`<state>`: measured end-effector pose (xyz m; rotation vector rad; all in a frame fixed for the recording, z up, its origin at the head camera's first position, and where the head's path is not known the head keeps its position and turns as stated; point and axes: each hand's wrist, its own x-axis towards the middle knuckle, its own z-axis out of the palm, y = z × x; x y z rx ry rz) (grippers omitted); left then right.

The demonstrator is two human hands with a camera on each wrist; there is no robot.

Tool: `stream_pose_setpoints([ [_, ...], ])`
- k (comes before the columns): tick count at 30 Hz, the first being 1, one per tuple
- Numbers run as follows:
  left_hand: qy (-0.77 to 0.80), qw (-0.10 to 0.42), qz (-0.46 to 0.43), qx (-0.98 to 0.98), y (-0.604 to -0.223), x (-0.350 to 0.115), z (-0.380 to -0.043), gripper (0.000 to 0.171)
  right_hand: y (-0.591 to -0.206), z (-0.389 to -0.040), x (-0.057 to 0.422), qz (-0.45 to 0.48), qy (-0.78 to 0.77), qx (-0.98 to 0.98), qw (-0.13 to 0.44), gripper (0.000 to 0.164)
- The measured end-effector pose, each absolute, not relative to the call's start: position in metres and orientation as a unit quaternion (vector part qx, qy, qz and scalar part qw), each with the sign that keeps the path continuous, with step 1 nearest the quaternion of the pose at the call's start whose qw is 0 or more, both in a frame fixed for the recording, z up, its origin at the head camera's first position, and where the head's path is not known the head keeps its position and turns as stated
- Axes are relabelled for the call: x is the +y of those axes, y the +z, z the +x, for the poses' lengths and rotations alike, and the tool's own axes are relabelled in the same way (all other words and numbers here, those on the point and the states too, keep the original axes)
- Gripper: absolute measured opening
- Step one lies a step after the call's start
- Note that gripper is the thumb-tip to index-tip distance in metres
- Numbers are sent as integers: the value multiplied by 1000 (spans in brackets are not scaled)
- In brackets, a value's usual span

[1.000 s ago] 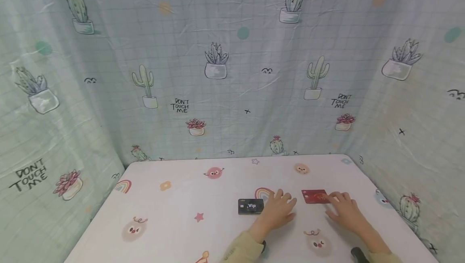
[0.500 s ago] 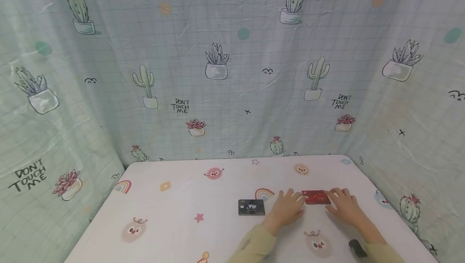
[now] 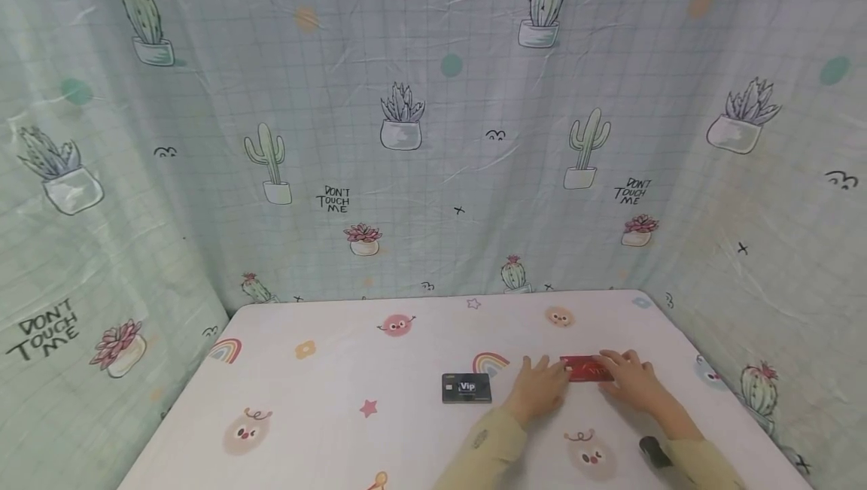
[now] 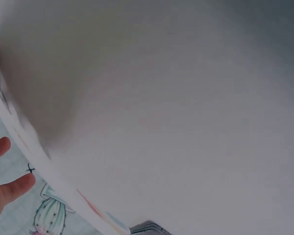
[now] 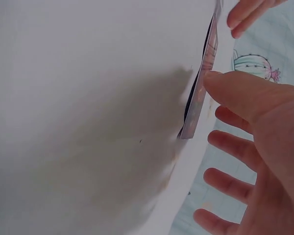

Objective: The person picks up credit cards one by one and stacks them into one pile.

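Note:
A red card with VIP lettering (image 3: 586, 369) lies on the white patterned table, seen nearly edge-on as a thin strip (image 5: 202, 93) in the right wrist view. My right hand (image 3: 633, 381) is over its right end, the thumb (image 5: 230, 88) touching the near edge and the other fingers spread. At the left end, the fingertips of my left hand (image 3: 538, 388) come right up to the card's edge; its fingers are extended. A black Vip card (image 3: 466, 388) lies flat to the left of my left hand, its corner (image 4: 149, 227) showing in the left wrist view.
The tabletop (image 3: 325, 437) carries printed faces, rainbows and stars. Cactus-print curtains (image 3: 433, 174) close off the back and both sides. A dark wrist device (image 3: 654, 452) shows beside my right sleeve.
My left hand has moved right, from beside the black card to the red card's left end. My right hand has shifted slightly left over the red card. Both cards stay put.

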<state>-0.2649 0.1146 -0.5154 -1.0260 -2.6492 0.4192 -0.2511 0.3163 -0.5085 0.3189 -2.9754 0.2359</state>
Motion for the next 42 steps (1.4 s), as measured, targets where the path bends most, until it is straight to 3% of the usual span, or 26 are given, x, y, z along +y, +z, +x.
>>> stream_pose_setpoints([
  [5,146,118,-347,-919,-518,116,-263,43,-508,-253,313,112,79,-989,62,49],
  [16,144,138,-356,-913,-524,121,-267,30,-513,-256,315,135,53,-986,78,38],
  [25,168,142,-361,-906,-518,123,-265,35,-513,-259,319,154,78,-983,63,29],
  [37,120,125,-386,-906,-516,123,-266,21,-507,-251,316,168,108,-979,41,30],
  [42,106,133,-384,-908,-516,121,-266,24,-507,-247,314,181,107,-977,42,34],
])
